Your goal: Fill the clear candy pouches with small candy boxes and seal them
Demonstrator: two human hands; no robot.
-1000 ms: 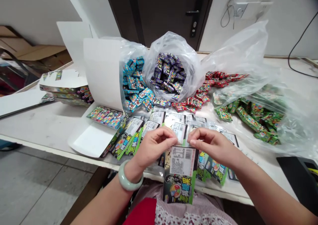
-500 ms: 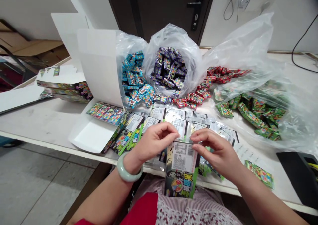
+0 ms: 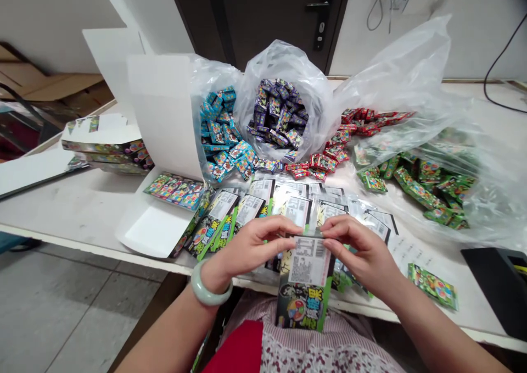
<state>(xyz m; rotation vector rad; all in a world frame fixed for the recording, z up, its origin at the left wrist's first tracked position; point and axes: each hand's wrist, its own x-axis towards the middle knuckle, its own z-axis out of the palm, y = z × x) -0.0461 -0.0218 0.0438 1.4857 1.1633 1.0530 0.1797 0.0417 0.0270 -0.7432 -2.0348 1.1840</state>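
Between my hands hangs a flat black-and-green candy pouch (image 3: 307, 301) with a white printed label and a clear strip along its top. My left hand (image 3: 257, 246), with a pale green bangle at the wrist, grips the top left corner between thumb and fingers. At the top right, my right hand (image 3: 362, 249) pinches the edge. Behind them, several similar pouches (image 3: 216, 219) lie overlapping on the table. An opened white display box (image 3: 158, 219) on the left holds a row of small colourful candy packets (image 3: 177, 189).
Clear plastic bags hold blue packets (image 3: 220, 131), purple packets (image 3: 280, 112), red packets (image 3: 362, 123) and green packets (image 3: 432, 186). Stacked boxes (image 3: 109, 153) stand at left. A green pouch (image 3: 432, 285) and a black object (image 3: 489, 285) lie at right along the table edge (image 3: 486, 334).
The held pouch has shifted slightly right. My left fingers and thumb have spread a little at its top corner, while my right hand keeps its pinch. The view has tilted slightly.
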